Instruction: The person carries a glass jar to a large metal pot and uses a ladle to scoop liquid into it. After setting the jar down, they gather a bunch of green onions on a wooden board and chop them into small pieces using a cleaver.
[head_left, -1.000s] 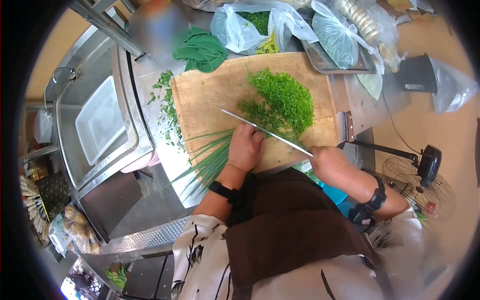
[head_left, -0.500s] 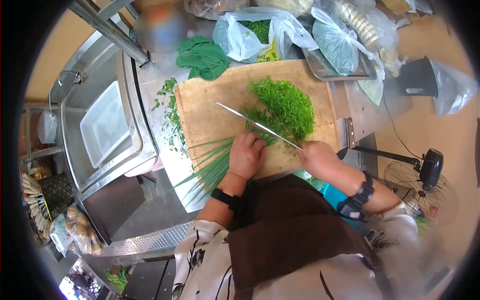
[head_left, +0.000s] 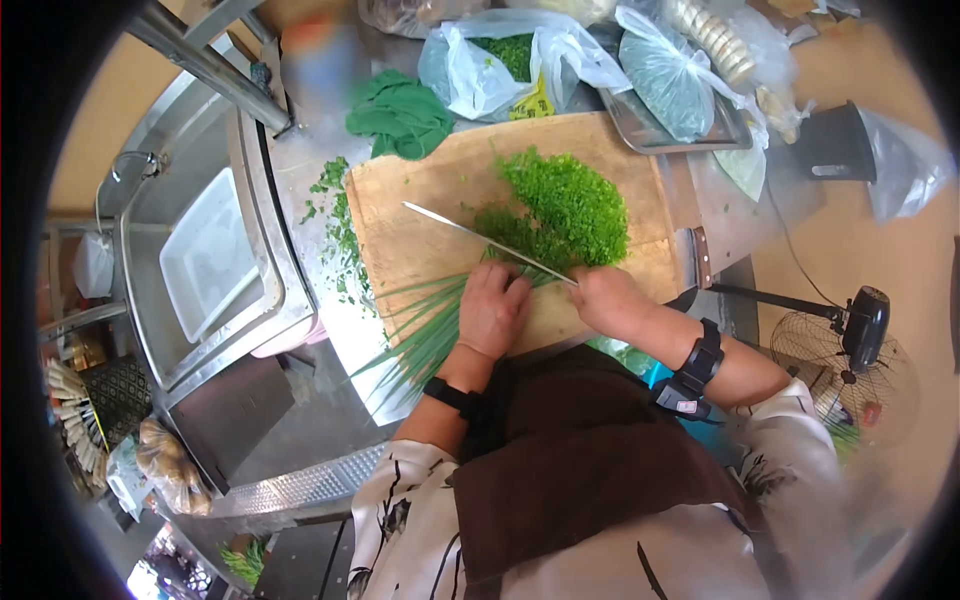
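My left hand (head_left: pixel 494 308) is closed on a bunch of green onions (head_left: pixel 418 318), whose long leaves fan out to the left past the edge of the wooden cutting board (head_left: pixel 420 215). In my right hand (head_left: pixel 612 300) is the handle of a long knife (head_left: pixel 488 240). Its blade points up and left across the board, just beyond the left fingers. A heap of finely chopped green onion (head_left: pixel 575 210) lies on the board on the far side of the blade.
A green cloth (head_left: pixel 400 115) touches the board's far left corner. Behind stand an open plastic bag of chopped greens (head_left: pixel 480 75) and a metal tray (head_left: pixel 640 135) bearing a tied bag (head_left: pixel 668 85). Chopped bits (head_left: pixel 340 225) litter the counter at left, beside a sink (head_left: pixel 265 230). A fan (head_left: pixel 850 345) is at right.
My right hand and the knife have shifted left, so the blade tip reaches farther over the board. My left hand stays in nearly the same place on the green onions.
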